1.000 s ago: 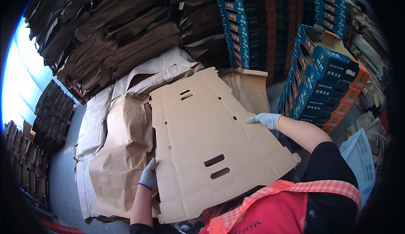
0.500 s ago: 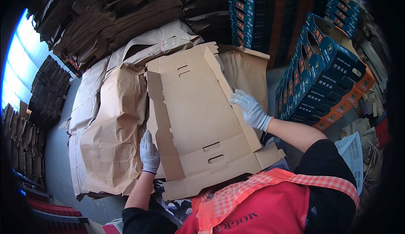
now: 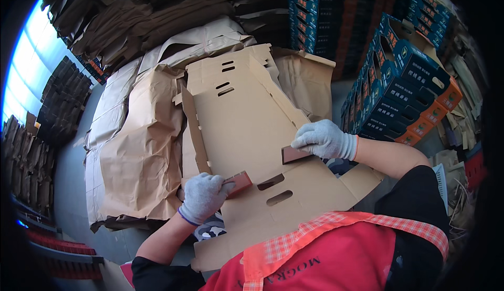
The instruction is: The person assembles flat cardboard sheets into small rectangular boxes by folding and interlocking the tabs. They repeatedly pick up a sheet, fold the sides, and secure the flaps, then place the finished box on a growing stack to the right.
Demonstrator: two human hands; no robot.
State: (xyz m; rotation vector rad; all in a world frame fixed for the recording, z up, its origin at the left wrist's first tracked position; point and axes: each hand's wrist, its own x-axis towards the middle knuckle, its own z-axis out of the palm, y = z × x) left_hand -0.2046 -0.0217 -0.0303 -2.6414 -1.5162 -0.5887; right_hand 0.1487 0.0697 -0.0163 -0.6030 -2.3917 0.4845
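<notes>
A brown cardboard box blank (image 3: 247, 112) lies before me, with cut slots at both ends and its long sides partly raised. My left hand (image 3: 205, 196), in a grey-white knit glove, is closed on a side flap whose end, a reddish tab (image 3: 239, 183), points inward over the blank. My right hand (image 3: 325, 139), gloved alike, grips the opposite side flap, where a dark brown tab (image 3: 294, 154) is turned inward. Between the two tabs, near me, are a slot and an oval handle hole (image 3: 279, 198). The near end panel (image 3: 262, 228) lies toward my apron.
Wrapped paper bundles (image 3: 136, 154) lie to the left of and beyond the blank. Dark cardboard sheets (image 3: 147, 18) are piled at the back. Printed green and orange boxes (image 3: 404, 91) are stacked at the right, with another green stack (image 3: 303, 15) farther off.
Both hands have gone from lying open along the blank's sides to gripping its near side flaps. The near tabs are now turned inward. The left hand moved nearer and rightward.
</notes>
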